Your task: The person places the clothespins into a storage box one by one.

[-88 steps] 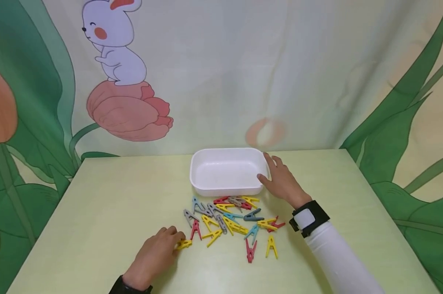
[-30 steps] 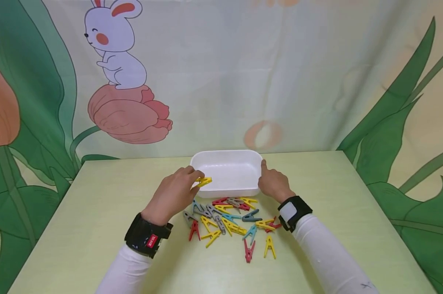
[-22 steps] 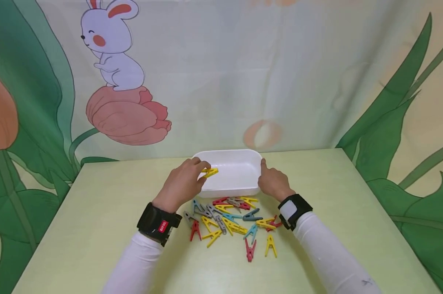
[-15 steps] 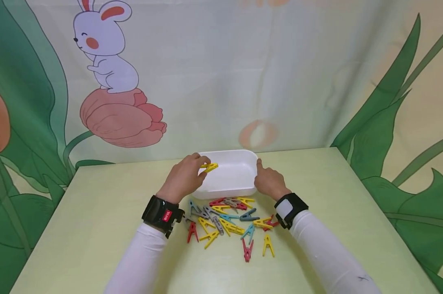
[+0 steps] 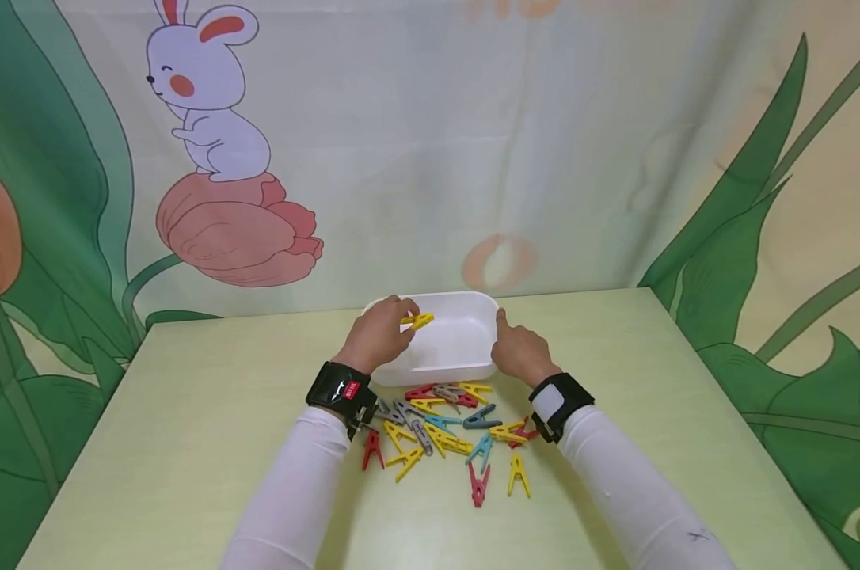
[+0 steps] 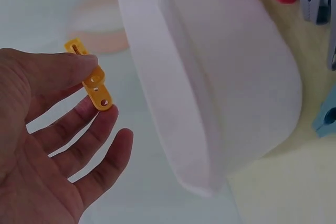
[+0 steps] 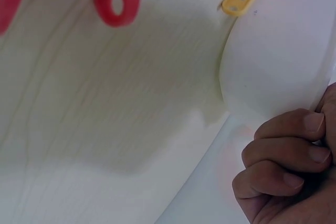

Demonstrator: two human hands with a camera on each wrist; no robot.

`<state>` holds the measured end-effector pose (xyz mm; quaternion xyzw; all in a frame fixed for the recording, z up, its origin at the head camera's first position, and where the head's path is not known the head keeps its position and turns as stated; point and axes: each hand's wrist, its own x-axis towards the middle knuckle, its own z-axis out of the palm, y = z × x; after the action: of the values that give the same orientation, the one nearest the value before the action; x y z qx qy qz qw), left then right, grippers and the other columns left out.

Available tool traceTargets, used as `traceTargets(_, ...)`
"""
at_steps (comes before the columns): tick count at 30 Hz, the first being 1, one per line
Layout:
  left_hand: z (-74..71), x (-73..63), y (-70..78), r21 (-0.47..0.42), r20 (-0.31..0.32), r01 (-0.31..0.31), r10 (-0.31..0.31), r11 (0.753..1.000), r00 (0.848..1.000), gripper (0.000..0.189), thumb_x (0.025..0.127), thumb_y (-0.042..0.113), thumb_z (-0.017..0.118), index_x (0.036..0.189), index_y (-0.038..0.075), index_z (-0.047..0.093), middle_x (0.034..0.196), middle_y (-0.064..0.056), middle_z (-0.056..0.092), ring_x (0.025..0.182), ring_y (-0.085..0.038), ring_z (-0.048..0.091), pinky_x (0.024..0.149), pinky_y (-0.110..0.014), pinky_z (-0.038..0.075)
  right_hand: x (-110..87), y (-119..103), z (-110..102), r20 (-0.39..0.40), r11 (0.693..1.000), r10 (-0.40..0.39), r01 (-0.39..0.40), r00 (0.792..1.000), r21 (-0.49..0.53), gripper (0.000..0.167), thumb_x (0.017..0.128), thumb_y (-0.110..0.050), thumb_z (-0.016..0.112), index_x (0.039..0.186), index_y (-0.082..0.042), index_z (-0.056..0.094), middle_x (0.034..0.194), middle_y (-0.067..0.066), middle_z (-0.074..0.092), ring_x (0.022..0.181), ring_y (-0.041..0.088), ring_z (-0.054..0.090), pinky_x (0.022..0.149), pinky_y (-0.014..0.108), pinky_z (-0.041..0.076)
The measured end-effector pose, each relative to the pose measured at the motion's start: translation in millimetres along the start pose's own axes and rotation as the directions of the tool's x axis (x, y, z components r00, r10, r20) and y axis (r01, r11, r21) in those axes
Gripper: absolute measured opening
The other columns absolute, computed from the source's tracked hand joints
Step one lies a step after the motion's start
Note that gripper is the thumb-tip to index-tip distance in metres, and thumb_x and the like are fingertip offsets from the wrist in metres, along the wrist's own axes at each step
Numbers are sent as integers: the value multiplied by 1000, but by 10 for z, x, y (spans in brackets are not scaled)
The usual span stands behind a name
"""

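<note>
A printed curtain with a rabbit hangs at the far side, orange shapes, perhaps lettering, cut off at its top. Before it spreads a pale yellow-green surface. At its far middle sits a white rectangular plastic tub, probably put there to lie within easy reach of both hands. The left hand is over the tub's left end, thumb and fingertips pinching a yellow plastic clothespin, other fingers spread loose; so small a thing seems to need only a tip grip. The right hand lies against the tub's right end, index straight along the rim, three fingers bent, probably steadying it; whether they pinch or merely press, I cannot tell. The black left wristband and right wristband presumably carry cameras. Loose clothespins, red, yellow, grey and blue, lie nearer than the tub, some overlapping. The left wristband's red tag bears pale letters, too small to read surely.
</note>
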<state>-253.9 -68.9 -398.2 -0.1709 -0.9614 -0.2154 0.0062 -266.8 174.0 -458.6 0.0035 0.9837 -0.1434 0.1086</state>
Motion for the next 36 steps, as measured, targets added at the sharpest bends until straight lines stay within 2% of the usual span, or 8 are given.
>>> traceTargets(7,57,38,-15,26,7,17,-18,1000,1000,33,96,12,72,128,6,70,124,-15,69,114,-30,65,102,-46,54,6,-36,18,-3,1000,2,-2,1000,6,73,104,-19,52,166,-4,17,74,8,56,59,20,50,53,28,34)
traceTargets(10,66,44,-32,20,4,11,-11,1000,1000,42,97,17,72,137,7,64,132,-17,66,121,-33,63,104,-49,52,-3,-50,17,-1,1000,4,-4,1000,1,73,103,-18,53,166,-5,17,74,9,56,59,20,51,53,29,34)
traceTargets(14,73,47,-71,11,70,3,-4,1000,998,80,98,42,68,163,12,32,164,-19,38,153,-43,34,120,-60,35,-36,-76,-4,11,1000,0,0,1000,8,74,103,-18,54,166,-5,17,74,8,55,60,21,51,54,28,35)
traceTargets(16,61,43,-78,23,105,-5,2,1000,994,95,96,53,65,168,15,16,172,-18,20,159,-46,15,123,-64,24,-59,-90,-28,8,1000,-6,6,1000,18,74,103,-17,54,166,-5,17,74,9,54,60,21,50,54,28,35)
traceTargets(18,40,37,-76,34,117,-5,1,999,993,101,95,58,64,168,16,9,175,-16,9,160,-46,5,124,-67,18,-74,-99,-52,-4,1000,-12,13,1000,20,73,103,-16,53,166,-5,18,74,9,54,60,20,49,53,28,34)
traceTargets(26,-53,-89,-88,41,86,-23,19,999,996,99,95,56,65,168,19,10,176,-13,3,162,-41,0,125,-67,13,-41,-120,-64,3,999,17,-18,1000,34,74,103,-18,53,166,-6,17,79,11,57,63,22,52,55,29,35)
traceTargets(30,-85,-211,-89,48,59,-34,31,998,998,96,96,54,66,168,19,14,176,-13,5,162,-40,2,126,-66,14,-26,-127,-64,-1,997,28,-28,1000,68,75,102,-18,53,166,-7,16,81,12,59,64,22,53,56,30,36)
traceTargets(36,-81,-443,-65,100,47,-84,80,991,996,93,94,51,69,166,16,23,174,-15,12,161,-43,7,124,-66,20,-50,-69,-67,19,991,55,-57,998,118,76,101,-16,51,167,-12,14,73,10,55,57,21,48,53,30,34)
